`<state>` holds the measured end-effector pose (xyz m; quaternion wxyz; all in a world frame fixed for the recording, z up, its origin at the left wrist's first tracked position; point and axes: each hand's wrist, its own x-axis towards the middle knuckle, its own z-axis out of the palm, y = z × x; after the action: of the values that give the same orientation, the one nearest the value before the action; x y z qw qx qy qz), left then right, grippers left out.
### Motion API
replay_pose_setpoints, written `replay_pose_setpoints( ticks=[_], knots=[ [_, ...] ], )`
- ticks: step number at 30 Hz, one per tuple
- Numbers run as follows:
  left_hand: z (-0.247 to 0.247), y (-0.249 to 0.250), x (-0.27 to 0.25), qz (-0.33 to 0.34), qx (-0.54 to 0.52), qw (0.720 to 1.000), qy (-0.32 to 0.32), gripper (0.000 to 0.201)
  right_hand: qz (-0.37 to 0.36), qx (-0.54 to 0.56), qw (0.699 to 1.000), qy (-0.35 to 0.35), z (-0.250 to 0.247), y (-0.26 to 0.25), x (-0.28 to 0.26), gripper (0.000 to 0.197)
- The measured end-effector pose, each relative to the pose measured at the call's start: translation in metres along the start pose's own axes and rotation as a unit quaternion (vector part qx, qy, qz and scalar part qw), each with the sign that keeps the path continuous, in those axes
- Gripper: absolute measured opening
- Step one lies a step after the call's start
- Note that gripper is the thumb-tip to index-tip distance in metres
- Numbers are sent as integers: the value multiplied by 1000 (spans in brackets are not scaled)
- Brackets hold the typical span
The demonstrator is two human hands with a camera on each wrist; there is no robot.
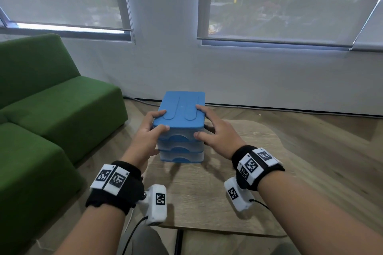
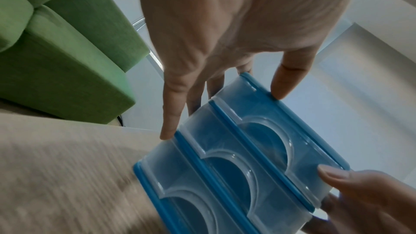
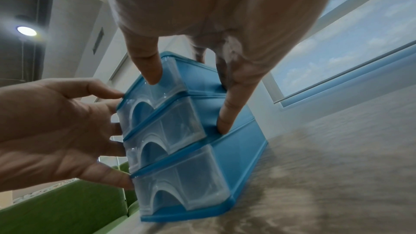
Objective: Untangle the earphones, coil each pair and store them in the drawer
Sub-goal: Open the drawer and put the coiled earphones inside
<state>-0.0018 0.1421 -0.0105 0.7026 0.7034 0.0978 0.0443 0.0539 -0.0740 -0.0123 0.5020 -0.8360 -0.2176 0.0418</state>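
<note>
A small blue drawer unit (image 1: pixel 182 107) with three closed translucent drawers stands upright on the wooden table (image 1: pixel 207 196). My left hand (image 1: pixel 148 130) grips its left side, thumb on the front top corner and a finger on the lid. My right hand (image 1: pixel 219 132) holds the right side, thumb on the top drawer's front and index finger on the lid. The left wrist view shows the drawer unit (image 2: pixel 247 157) under my left hand (image 2: pixel 225 24), and the right wrist view shows the drawer unit (image 3: pixel 236 149) under my right hand (image 3: pixel 213 6). No earphones are in view.
A green sofa (image 1: pixel 51 109) stands close to the table's left side. Behind the table are a white wall (image 1: pixel 165 58) and two windows, with a cable along the floor. The table's front edge (image 1: pixel 207 232) is near my wrists.
</note>
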Motion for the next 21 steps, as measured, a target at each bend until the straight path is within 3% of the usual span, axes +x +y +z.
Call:
replay_pose_setpoints(
  ticks=[8, 15, 21],
  knots=[
    [5, 2, 3, 29, 58, 997, 35, 25, 13, -19, 1000, -16, -7, -11, -5, 81],
    [4, 14, 12, 24, 157, 987, 35, 29, 61, -48, 996, -47, -23, -20, -3, 80],
    [6, 28, 18, 13, 214, 976, 33, 35, 57, -55, 995, -67, -28, -23, -3, 81]
  ],
)
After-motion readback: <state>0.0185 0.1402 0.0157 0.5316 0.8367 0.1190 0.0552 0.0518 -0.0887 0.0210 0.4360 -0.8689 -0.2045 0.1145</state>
